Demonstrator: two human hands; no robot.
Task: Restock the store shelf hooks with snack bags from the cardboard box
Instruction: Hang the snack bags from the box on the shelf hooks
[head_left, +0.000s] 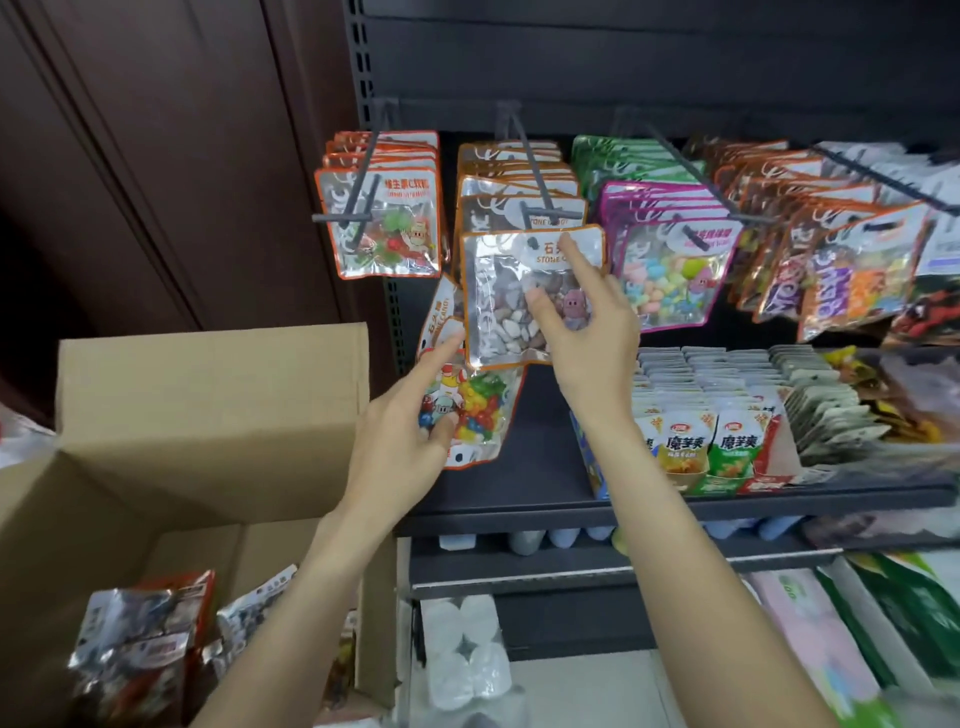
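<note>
Candy fills most of what I see: my right hand holds a clear stone-candy bag up in front of the second hook from the left, thumb pressed on the bag's front and index finger stretched up to its top edge beside the hang hole, which sits just below the hook's tip. More stone-candy bags already hang on that hook behind it. My left hand is lower and to the left, pinching a bag of coloured candy between thumb and fingers, with the index finger pointing up along its edge; another bag seems tucked behind it, though I cannot tell how many I am carrying. This bag hangs in the air just in front of the dark shelf board, partly overlapped by the bag in my right hand. The cardboard box stands open at my left, flaps up, with more snack bags lying in its bottom. On the other hooks hang orange-edged fruit-candy bags at the far left and pink-edged bags to the right. Small packets stand in rows on the shelf board under the hooks.
</note>
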